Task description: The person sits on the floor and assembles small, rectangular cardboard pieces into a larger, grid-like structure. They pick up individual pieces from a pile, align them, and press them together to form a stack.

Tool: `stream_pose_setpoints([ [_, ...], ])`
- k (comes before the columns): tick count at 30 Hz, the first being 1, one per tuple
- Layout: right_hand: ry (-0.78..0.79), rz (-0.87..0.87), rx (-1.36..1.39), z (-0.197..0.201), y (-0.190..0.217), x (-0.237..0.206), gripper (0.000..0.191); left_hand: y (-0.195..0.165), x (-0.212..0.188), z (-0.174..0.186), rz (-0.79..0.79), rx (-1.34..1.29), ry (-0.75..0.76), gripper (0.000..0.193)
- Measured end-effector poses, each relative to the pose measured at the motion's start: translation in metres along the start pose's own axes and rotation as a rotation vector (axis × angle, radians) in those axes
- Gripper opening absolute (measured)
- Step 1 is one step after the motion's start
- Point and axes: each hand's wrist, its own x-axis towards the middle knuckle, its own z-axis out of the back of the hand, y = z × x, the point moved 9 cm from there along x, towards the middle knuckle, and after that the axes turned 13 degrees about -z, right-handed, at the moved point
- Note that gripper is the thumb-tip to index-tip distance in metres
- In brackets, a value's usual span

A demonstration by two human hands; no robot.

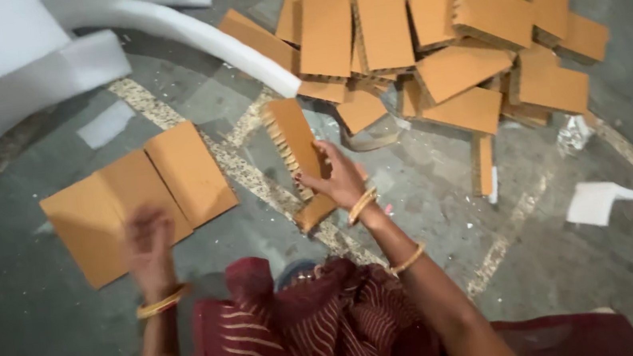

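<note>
The right hand [336, 177] is gripping a honeycomb cardboard slab [294, 142] on edge, just in front of the big cardboard pile [444, 33], while the left hand [149, 243], too blurred to tell open from closed, is hovering over two flat boards [138, 198] lying left of that pile.

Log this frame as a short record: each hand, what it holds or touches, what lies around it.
right hand: grips a brown honeycomb board held on edge, cells showing
left hand: blurred, over the flat boards laid side by side on the floor
board pile: loose heap beyond the right hand
white foam sheets: upper left
floor: grey, with white paper scraps
</note>
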Motion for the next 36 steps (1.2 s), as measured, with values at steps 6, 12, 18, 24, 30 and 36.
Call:
stream_pose_setpoints([
  [6, 0.173, 0.116, 0.452, -0.027, 0.014, -0.074, 0.077, 0.066, -0.061, -0.156, 0.528, -0.308, 0.501, 0.088],
  [12, 0.138, 0.158, 0.224, -0.019, 0.003, -0.113, 0.060, 0.118, -0.067, -0.183, 0.580, -0.230, 0.330, 0.055],
  [18, -0.285, -0.015, -0.021, 0.080, -0.083, -0.075, 0.050, 0.111, -0.011, -0.163, 0.521, -0.050, 0.506, 0.022],
  [24, -0.777, 0.073, 0.019, 0.168, -0.163, -0.090, 0.028, 0.038, 0.019, -0.084, 0.467, -0.116, 0.343, 0.031],
  [30, -0.447, -0.336, 0.744, 0.143, -0.242, -0.072, 0.038, 0.011, 0.025, -0.083, 0.470, -0.121, 0.311, 0.024],
  [36, -0.592, 0.069, 0.110, 0.134, -0.142, -0.085, 0.072, 0.067, 0.003, -0.072, 0.418, 0.373, 0.492, 0.039],
])
